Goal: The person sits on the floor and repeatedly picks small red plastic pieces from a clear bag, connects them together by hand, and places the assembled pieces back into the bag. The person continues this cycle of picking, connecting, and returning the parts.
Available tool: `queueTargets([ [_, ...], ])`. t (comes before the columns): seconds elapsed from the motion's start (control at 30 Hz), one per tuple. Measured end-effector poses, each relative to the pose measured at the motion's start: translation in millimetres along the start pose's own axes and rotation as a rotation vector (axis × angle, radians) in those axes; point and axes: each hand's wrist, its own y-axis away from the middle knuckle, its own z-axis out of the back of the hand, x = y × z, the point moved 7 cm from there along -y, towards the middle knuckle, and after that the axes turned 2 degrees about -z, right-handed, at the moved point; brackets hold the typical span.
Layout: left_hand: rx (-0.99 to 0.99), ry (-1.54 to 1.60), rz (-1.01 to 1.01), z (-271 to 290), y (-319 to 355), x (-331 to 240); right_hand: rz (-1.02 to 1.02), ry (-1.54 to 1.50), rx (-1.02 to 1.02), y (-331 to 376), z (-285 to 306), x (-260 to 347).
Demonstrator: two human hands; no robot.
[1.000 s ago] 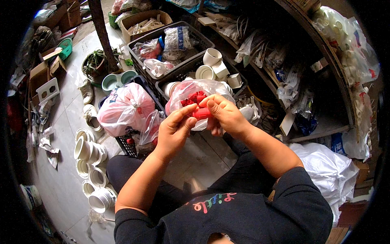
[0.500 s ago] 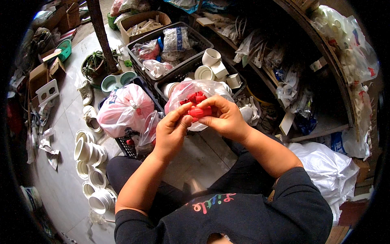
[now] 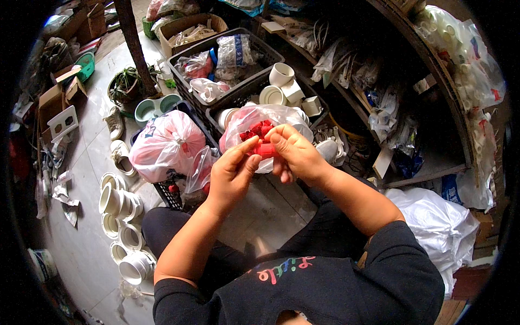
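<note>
A small red plastic fitting [image 3: 264,150] is pinched between my two hands in front of me. My left hand [image 3: 233,172] grips its left side between thumb and fingertips. At its right end, my right hand [image 3: 299,154] has thumb and index finger closed on it, with the other fingers curled below. Just beyond, a translucent plastic bag [image 3: 234,133] lies open, and more red fittings [image 3: 257,130] show in its mouth. That bag rests at the near side of a black crate [image 3: 212,115] holding white pipe fittings [image 3: 272,96].
To the left, a tied bag [image 3: 170,146] of reddish items sits on a dark basket [image 3: 168,196]. White pipe fittings [image 3: 130,237] line the floor beside my left leg. A wooden shelf [image 3: 433,65] with bagged parts stands right, above a large white bag [image 3: 433,219].
My right hand has turned on the red fitting; its lower fingers now curl beneath and its thumb sits higher. The left hand stays nearly in place.
</note>
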Motion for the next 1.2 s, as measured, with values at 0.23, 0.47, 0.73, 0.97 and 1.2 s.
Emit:
queueTargets([
  [0.23,-0.007,0.400,0.254,-3,0,14,0.360,0.092,0.001,-1,-6,5],
  [0.47,-0.003,0.344,0.245,-3,1,13,-0.091,0.261,0.114,-3,5,-3],
  [0.73,-0.041,0.422,0.258,-2,0,17,0.316,0.294,-0.031,1,7,13],
  [0.97,-0.048,0.441,0.253,-1,-1,20,0.489,0.395,-0.109,2,4,20],
  [1.2,-0.028,0.436,0.243,-2,-1,23,0.466,0.363,-0.104,3,8,18],
])
